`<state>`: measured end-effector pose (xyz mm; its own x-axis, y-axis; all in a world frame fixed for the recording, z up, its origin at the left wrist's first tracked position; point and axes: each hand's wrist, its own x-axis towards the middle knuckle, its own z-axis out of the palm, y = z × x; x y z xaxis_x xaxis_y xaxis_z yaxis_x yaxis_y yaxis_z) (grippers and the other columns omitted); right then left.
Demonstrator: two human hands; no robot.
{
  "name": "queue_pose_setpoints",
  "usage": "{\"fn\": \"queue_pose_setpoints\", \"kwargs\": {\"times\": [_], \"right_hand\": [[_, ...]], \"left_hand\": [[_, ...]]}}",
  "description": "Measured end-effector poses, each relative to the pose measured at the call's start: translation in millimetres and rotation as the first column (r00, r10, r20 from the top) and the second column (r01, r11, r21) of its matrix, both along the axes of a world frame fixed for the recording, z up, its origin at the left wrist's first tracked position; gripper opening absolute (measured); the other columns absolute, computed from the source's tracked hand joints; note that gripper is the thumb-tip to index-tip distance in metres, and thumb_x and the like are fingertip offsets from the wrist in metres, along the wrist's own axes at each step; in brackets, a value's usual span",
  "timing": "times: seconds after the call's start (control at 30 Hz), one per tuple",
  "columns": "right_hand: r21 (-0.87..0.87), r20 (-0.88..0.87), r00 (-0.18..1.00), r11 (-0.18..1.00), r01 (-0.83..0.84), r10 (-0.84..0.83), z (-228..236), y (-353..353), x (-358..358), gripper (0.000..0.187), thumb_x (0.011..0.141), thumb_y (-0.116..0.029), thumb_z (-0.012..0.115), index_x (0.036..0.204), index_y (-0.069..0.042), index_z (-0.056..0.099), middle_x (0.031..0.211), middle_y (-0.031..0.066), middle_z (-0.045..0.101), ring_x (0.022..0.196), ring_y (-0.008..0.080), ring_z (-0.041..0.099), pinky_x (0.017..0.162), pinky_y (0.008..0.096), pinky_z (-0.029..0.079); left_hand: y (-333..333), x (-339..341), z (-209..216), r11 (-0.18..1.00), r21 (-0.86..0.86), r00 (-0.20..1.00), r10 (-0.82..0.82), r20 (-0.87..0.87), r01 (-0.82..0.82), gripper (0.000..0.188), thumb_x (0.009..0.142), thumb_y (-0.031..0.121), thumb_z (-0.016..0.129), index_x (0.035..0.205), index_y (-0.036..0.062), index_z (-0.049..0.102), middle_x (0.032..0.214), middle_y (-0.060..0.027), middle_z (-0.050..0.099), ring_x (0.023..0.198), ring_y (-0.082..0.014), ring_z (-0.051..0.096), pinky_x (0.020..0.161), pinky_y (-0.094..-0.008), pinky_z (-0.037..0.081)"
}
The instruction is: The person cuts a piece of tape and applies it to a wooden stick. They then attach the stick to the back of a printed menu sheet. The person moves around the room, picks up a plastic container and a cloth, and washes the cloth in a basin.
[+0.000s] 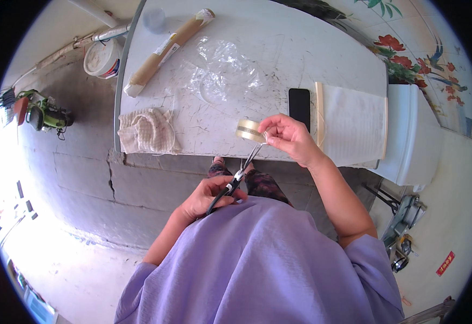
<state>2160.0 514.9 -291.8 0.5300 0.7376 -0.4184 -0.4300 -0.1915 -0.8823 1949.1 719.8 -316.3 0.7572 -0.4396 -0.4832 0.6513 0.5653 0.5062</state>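
Over the near edge of the white table (301, 48), the right hand (290, 139) pinches the right side of a pale tape roll (245, 129) between thumb and fingers, probably so the rest of it sits free; whether a loose end is caught there is too small to tell. Nearer the body, the left hand (209, 197) curls closed around the black handles of the scissors (240, 175). Their blades slant far and right, seemingly so the tips sit just beside the pinching fingers. Right of the hands lie a dark phone (299, 106) and a white sheet (355, 127), to the left a bunched towel (148, 131); this spread presumably leaves the middle for the hands. Crumpled clear plastic (225, 70) and a brown tube (172, 49) lie farther off, likely out of their way.
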Motion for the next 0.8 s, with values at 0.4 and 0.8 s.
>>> {"fn": "queue_pose_setpoints", "kwargs": {"times": [0.4,0.8], "right_hand": [[-0.157,0.128,0.977,0.976,-0.151,0.171,16,8,6,0.055,0.085,0.011,0.054,0.137,-0.005,0.042,0.127,0.0068,0.053,0.076,0.006,0.048,0.076,0.0232,0.047],[-0.108,0.184,0.982,0.994,-0.02,0.04,18,8,1,0.059,0.083,0.01,0.056,0.138,-0.006,0.042,0.122,0.0023,0.053,0.074,0.0045,0.05,0.072,0.0233,0.044]], "left_hand": [[-10,-7,-20,0.996,-0.084,1.0,-0.027,-0.002,0.027,0.048,0.086,0.008,0.066,0.132,0.0018,0.053,0.111,-0.0109,0.068,0.104,-0.0148,0.062,0.093,-0.0278,0.048],[-34,13,-26,0.967,-0.236,0.994,0.079,-0.076,-0.095,0.052,0.09,0.005,0.061,0.14,0.0029,0.046,0.116,-0.0191,0.066,0.103,-0.0237,0.066,0.093,-0.0338,0.055]]}}
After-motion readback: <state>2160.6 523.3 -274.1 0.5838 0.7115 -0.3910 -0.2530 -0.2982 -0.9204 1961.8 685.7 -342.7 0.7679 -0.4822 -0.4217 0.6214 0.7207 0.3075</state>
